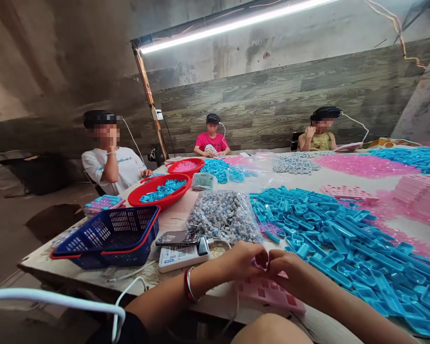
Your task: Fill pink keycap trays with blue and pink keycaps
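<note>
Stretching toward three seated people (111,165) (212,141) (318,138), a broad white tabletop (41,255) carries everything in reach. A sprawling heap of glossy, translucent blue plastic pieces (329,239), many of them long and shallow, covers much of its right side. At the left edge sits a navy plastic basket with slotted walls and a red-trimmed rim (125,255); near it are a large red plastic basin (172,203) holding blue pieces and, beyond, a smaller red basin (197,167) with pink ones. Between that basket and the blue heap lies a clear plastic bag packed with small grey-and-blue parts (224,217).

A flat pink plastic tray with square openings (290,303) lies at the near table edge, beneath the two bare hands. The left hand (241,260) and right hand (286,267) meet above it, fingers bent inward; whether either pinches something small cannot be told. Left of them is a white printed box-like device (179,258), with a dark phone (175,237) just behind it. Smallest are the red band and silvery bangle (188,285) around the left wrist.
</note>
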The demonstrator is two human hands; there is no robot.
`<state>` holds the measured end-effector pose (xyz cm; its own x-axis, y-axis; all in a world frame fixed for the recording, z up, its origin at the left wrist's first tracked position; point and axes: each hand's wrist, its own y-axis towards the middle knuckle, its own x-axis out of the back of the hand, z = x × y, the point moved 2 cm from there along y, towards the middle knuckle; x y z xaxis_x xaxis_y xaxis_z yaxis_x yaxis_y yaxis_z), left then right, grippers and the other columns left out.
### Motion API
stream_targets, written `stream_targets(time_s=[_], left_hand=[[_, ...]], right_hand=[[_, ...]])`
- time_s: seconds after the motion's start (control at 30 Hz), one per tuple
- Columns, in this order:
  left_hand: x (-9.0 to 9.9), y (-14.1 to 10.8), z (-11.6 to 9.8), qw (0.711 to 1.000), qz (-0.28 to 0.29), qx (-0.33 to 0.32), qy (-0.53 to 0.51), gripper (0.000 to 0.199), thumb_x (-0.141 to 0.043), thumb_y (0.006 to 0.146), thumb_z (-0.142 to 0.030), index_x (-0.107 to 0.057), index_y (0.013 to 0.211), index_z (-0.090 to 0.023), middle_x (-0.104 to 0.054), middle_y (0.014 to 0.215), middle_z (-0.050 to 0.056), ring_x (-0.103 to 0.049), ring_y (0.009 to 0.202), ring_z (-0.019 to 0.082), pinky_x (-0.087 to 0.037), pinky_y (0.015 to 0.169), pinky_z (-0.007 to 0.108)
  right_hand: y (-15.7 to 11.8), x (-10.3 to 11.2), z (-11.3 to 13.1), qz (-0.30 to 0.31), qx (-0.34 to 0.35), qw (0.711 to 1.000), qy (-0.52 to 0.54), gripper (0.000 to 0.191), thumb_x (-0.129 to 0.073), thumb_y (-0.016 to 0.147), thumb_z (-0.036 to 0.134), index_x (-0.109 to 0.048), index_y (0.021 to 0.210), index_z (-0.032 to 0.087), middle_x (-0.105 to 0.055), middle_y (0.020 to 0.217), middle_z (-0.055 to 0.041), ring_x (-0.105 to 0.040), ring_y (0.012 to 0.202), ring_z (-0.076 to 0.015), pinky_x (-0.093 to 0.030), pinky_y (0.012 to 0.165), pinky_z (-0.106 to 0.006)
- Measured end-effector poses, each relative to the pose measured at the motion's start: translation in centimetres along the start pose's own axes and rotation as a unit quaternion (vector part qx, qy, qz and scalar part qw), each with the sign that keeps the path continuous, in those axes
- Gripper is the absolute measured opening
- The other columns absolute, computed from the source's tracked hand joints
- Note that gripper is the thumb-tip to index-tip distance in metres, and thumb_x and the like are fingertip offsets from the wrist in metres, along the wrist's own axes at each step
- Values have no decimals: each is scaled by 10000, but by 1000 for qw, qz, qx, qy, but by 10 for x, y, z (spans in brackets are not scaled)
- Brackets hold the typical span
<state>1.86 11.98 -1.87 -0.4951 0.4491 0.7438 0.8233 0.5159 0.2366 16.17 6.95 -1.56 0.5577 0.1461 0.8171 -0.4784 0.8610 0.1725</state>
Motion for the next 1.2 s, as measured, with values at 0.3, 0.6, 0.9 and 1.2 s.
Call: stream_targets(time_s=[0.3,0.6,0.9,1.2], left_hand=[[-1,-4,1,999,-13,-2,-30,211,-721,722,-234,-593,866,-147,-629,809,13,-565,715,123,-422,652,204],[-2,-5,2,998,-33,14,-45,182,-720,710,-202,-610,844,-148,-638,782,12,-572,690,119,-425,620,198],[-2,-4,2,996,-28,49,-69,248,-758,656,-168,-594,841,-148,-642,734,6,-605,676,133,-433,587,197],[-5,-2,6,996,-28,57,-55,406,-774,654,-210,-488,936,-152,-688,742,34,-642,659,164,-402,542,196]], right_hand=[[0,-1,0,3,-3,999,-40,239,-544,777,58,-714,655,175,-648,809,-69,-609,759,-169,-461,671,-252],[-4,4,3,17,-41,994,-96,258,-525,731,49,-713,647,205,-638,730,-42,-590,668,-144,-388,595,-228],[-4,11,8,28,-74,985,-153,332,-487,804,275,-594,509,167,-595,582,-27,-467,521,-106,-224,496,-249],[-5,8,-4,34,-113,984,-133,398,-381,839,321,-418,478,156,-407,456,14,-324,457,-85,-155,479,-263]])
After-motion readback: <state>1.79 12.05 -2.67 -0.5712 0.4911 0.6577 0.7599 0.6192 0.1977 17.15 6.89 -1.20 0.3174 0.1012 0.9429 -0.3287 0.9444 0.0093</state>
